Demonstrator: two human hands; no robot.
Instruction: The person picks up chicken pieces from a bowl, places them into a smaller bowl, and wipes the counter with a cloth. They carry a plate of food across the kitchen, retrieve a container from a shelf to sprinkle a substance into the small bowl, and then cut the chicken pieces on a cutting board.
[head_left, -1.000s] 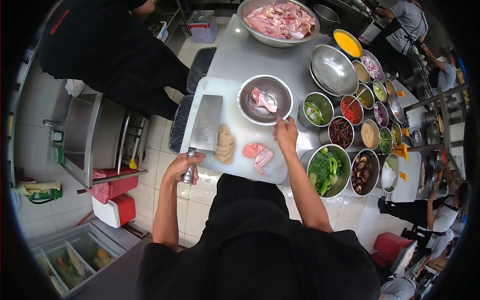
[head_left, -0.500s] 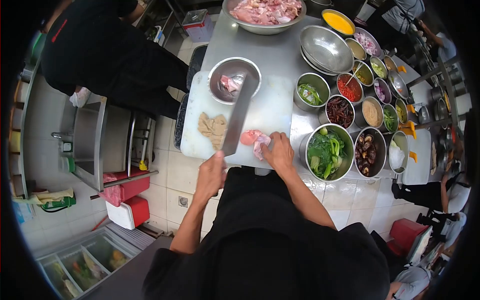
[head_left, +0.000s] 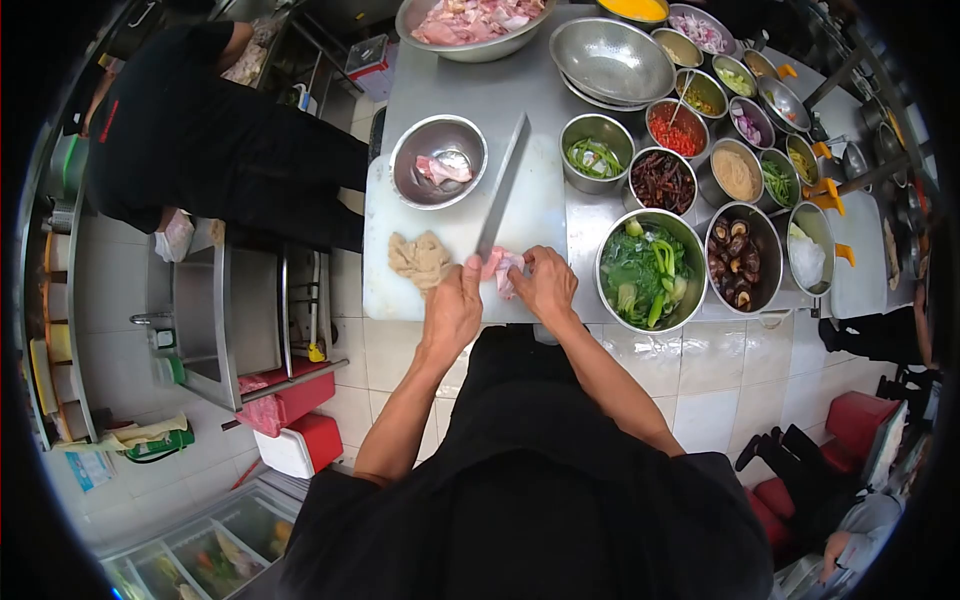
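My left hand (head_left: 453, 312) is wrapped round the handle of a long cleaver (head_left: 507, 180), its blade pointing away from me and seen nearly edge-on. Right beside the blade's near end lies a pink piece of raw meat (head_left: 506, 266), partly covered by my fingers. The curled fingers of my right hand (head_left: 546, 289) grip the meat's right side. Both hands are at the near edge of a white cutting board (head_left: 545, 215). A crumpled tan cloth (head_left: 418, 259) rests left of the cleaver. Behind it stands a steel bowl (head_left: 397, 165) with some raw meat (head_left: 443, 172) inside.
A large basin (head_left: 490, 45) of raw meat stands at the back. Steel containers fill the right side, among them leafy greens (head_left: 650, 275), mushrooms (head_left: 743, 260) and dried chillies (head_left: 662, 182). Stacked bowls (head_left: 612, 60) sit behind them. A person in black (head_left: 240, 140) stands at left.
The cleaver has moved right, up against the meat, and its blade has turned from broadside to nearly edge-on. My left hand has come closer to my right. The whole view has shifted slightly.
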